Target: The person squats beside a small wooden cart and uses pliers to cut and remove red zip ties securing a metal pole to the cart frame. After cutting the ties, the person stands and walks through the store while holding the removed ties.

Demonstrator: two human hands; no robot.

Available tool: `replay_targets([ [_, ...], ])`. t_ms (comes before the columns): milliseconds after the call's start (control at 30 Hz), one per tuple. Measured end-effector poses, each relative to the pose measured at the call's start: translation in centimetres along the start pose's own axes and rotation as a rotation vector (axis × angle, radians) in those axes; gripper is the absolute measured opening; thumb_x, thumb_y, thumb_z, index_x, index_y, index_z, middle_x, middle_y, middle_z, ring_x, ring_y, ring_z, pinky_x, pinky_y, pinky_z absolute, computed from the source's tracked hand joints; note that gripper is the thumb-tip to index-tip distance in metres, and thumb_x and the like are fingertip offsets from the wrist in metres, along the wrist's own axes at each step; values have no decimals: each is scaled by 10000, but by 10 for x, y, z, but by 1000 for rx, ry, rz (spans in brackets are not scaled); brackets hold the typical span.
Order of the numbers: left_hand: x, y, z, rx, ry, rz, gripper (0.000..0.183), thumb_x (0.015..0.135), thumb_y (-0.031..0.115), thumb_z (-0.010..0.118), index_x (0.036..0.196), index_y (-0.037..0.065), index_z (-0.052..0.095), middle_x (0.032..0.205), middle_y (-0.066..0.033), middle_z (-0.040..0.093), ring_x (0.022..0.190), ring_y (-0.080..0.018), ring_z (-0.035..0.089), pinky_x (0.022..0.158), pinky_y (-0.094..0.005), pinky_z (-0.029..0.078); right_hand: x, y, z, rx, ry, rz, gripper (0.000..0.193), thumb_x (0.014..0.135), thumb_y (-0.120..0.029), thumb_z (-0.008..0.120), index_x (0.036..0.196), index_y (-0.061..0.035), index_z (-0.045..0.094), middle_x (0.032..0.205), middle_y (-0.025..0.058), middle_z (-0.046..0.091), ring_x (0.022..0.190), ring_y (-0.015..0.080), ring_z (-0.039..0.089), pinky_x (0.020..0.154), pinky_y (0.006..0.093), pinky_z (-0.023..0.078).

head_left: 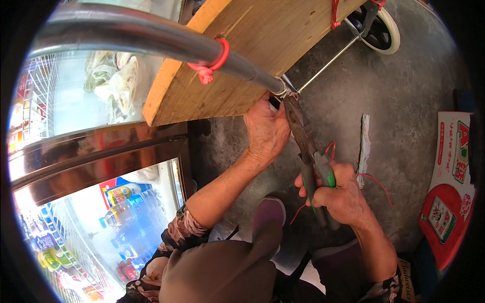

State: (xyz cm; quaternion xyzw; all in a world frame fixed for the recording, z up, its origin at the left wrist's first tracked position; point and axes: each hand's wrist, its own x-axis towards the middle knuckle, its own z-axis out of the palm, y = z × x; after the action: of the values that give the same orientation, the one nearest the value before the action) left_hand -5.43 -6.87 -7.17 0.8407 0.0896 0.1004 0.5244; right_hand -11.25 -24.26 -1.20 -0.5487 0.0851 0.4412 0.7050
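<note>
My right hand (346,194) is closed round the handles of worn metal pliers (302,126) with grey-green grips. Their jaws reach up to a pale wire or string binding (282,88) at the lower end of a metal tube (151,31). Right beside the jaws, my left hand (268,130) is closed at this joint; most of its fingertips are hidden, and I cannot make out exactly what they pinch. Above it slants a wooden board (202,88). A red tie (206,73) is knotted round the tube. Thin red cord (378,185) trails by my right hand.
A white-rimmed wheel (395,35) and thin metal rod (328,61) extend beyond the board. At left stands a glass-doored cooler (101,141) with bottles (134,212). A pale strip (365,146) lies on the concrete floor; a red-and-white printed carton (449,192) stands at right.
</note>
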Motion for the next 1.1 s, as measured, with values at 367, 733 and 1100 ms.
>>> replay_targets([
  [367,-2,-7,1,82,51,102,222,807,189,652,968,38,627,903,-148,631,903,-309,595,801,-348,439,0,-3,5,-118,46,-44,214,699,18,518,897,77,569,751,115,636,688,148,602,638,284,482],
  [733,-7,-4,2,-73,85,68,158,774,18,692,909,17,610,846,3,557,806,-80,489,714,-216,420,-21,-39,23,456,-106,202,570,539,-4,458,1099,95,489,834,178,587,714,258,580,587,376,511],
  [1100,2,4,-6,222,14,143,257,804,179,650,1005,22,617,929,-139,624,895,-223,595,802,-339,445,-23,1,18,547,-209,72,624,537,-14,458,1152,86,477,921,179,577,798,255,587,651,378,521],
])
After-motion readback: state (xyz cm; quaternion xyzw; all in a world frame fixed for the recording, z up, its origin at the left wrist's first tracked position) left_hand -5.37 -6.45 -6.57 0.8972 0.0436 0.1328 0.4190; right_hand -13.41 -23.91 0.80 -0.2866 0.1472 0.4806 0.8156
